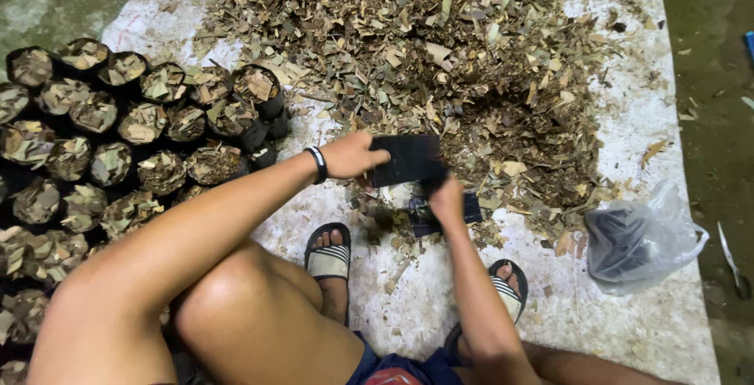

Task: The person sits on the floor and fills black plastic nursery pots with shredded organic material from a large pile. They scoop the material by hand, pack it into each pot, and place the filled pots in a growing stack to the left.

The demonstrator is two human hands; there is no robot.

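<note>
Black nursery bag (407,159) sits in our hands near the leaf pile (416,47), handy for scooping. Left hand (352,156) fingers grasp its edge; right hand (446,199) fingers clench its lower corner. Filled bags (126,142) are packed upright at left.

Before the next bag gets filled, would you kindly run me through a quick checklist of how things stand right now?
1. Empty black bag gripped by the left hand: ok.
2. Right hand at the bag's lower edge: ok; whether the mouth is open: cannot tell.
3. Pile of dry leaf litter lies just beyond the hands: ok.
4. Filled bags stand packed together at the left, upright: ok.
5. Spare black bags in the clear plastic bag at the right: ok.
6. White sheet under the work: ok.
</note>
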